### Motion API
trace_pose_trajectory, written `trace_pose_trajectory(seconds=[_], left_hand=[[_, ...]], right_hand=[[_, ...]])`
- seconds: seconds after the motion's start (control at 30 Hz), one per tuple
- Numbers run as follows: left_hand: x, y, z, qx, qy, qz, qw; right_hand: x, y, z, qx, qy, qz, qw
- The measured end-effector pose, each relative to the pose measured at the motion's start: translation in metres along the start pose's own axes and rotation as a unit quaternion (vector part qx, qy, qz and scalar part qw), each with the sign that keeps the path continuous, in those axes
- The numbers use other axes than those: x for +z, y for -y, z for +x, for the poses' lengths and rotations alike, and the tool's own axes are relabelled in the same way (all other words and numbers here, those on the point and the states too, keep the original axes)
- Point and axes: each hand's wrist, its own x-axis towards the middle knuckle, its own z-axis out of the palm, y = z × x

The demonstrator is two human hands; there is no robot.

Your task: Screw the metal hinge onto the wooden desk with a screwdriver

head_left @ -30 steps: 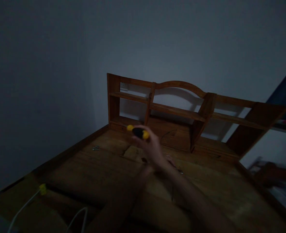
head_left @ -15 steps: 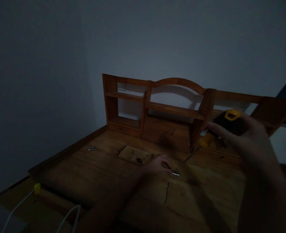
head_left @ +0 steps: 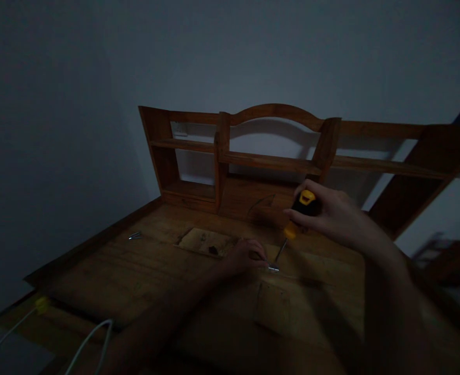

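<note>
My right hand is wrapped round the yellow and black handle of a screwdriver. Its shaft slants down to the left, and the tip is at or very close to a small shiny metal piece on the wooden desktop. My left hand rests low on the wood, its fingertips pinching that metal piece at its left end. The dim light hides the exact kind of the piece. Left of this hand lies a pale, worn rectangular patch with a dark hole in it.
A wooden shelf unit stands along the wall at the back. Several small metal pieces lie on the desktop to the left. At the lower left, a white cable hangs near a yellow item on the desk edge.
My right hand has brought the screwdriver down and left, so its tip now meets or nearly meets the metal piece. My left hand keeps its pinch. The view has shifted slightly.
</note>
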Motion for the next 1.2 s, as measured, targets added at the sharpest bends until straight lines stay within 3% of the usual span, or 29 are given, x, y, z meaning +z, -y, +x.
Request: trace_pose_trajectory(seconds=[0.17, 0.37, 0.6, 0.9, 1.2], left_hand=[[0.001, -0.005, -0.001, -0.009, 0.001, 0.026, 1.000], [0.001, -0.006, -0.002, -0.031, -0.001, 0.100, 0.994], [0.004, -0.004, -0.003, -0.001, -0.003, 0.082, 0.997], [0.005, 0.004, -0.005, -0.006, -0.014, 0.119, 0.993], [0.003, -0.003, -0.004, 0.012, 0.001, 0.107, 0.994]], right_hand=[[0.017, -0.001, 0.009, -0.010, 0.007, -0.021, 1.000], [0.016, 0.005, 0.008, -0.024, 0.020, 0.033, 0.999], [0.019, 0.001, 0.010, -0.015, 0.027, 0.028, 0.999], [0.024, -0.004, 0.013, -0.015, 0.036, 0.039, 0.998], [0.026, -0.004, 0.015, -0.011, 0.048, 0.039, 0.998]])
